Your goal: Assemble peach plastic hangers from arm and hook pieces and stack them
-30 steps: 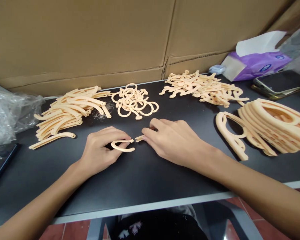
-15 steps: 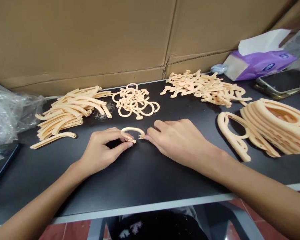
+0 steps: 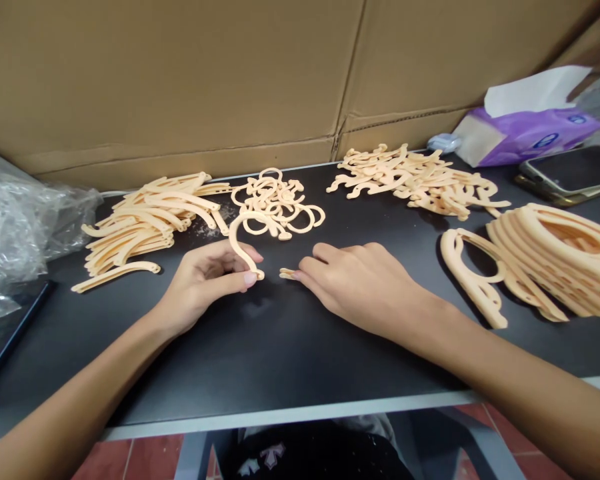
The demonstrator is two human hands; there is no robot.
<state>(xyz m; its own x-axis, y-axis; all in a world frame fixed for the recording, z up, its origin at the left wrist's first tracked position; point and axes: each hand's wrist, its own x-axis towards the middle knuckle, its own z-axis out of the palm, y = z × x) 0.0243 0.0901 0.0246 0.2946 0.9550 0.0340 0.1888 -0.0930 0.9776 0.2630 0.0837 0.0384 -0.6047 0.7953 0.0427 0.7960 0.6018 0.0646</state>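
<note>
Near the middle of the black table (image 3: pixel 260 373), my left hand (image 3: pixel 193 283) pinches a curved peach plastic hanger hook (image 3: pixel 236 243) by its lower end, between thumb and fingers. The hook stands up, its curve arching to the right. A short gap away, my right hand (image 3: pixel 350 280) is closed on a small peach plastic piece (image 3: pixel 286 273); only its forked tip shows, and the rest is hidden by the fingers. The hook and the small piece are apart. Behind the hands lies a pile of similar hooks (image 3: pixel 305 217).
Left of the hooks is a pile of long curved arms (image 3: pixel 145 217). Small wavy pieces (image 3: pixel 410 177) are heaped at the back right. Assembled-looking hanger frames (image 3: pixel 545 260) stand at right. A tissue pack (image 3: pixel 525 137), a phone (image 3: pixel 575 170), clear plastic bags (image 3: pixel 25 227) and cardboard (image 3: pixel 190 80) surround them.
My left hand has turned the hook more upright and drawn its lower end slightly left, away from the small piece. My right hand keeps its grip. The view has shifted a little.
</note>
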